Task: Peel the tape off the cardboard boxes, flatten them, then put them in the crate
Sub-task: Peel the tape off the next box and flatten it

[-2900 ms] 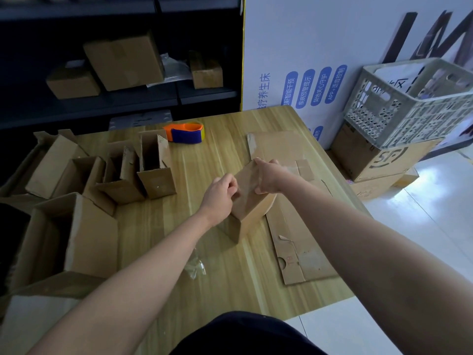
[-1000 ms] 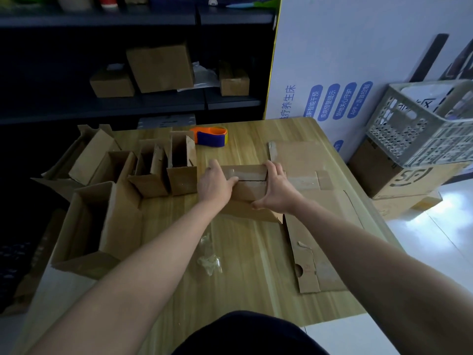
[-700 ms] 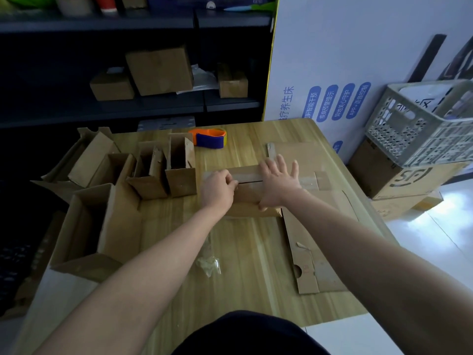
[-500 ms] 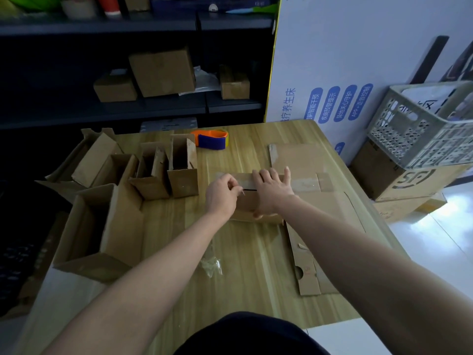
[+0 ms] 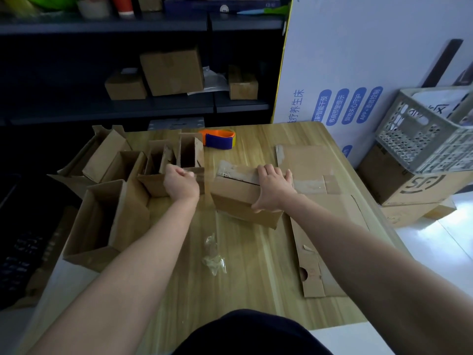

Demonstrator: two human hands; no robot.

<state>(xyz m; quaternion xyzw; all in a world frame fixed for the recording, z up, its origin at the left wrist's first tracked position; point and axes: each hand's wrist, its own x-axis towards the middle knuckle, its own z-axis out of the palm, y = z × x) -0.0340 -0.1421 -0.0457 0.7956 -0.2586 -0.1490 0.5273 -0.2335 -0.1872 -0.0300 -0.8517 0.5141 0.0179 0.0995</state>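
A small closed cardboard box (image 5: 240, 198) lies on the wooden table (image 5: 256, 252) at its middle. My right hand (image 5: 273, 185) presses down on the box's top and right side, fingers spread. My left hand (image 5: 180, 184) is fisted to the left of the box, pinching a strip of clear tape (image 5: 208, 175) that stretches from the fist to the box's top seam. Flattened cardboard (image 5: 314, 201) lies under and to the right of the box. The grey plastic crate (image 5: 425, 134) stands on stacked boxes off the table's right side.
Several opened cardboard boxes (image 5: 117, 190) crowd the table's left half. An orange and blue tape dispenser (image 5: 220, 139) sits at the far edge. A crumpled wad of clear tape (image 5: 213, 257) lies near the middle. Dark shelves (image 5: 153, 103) with boxes stand behind.
My left hand has pulled leftward away from the box, drawing a strip of tape off its top seam. My right hand stayed pressed on the box.
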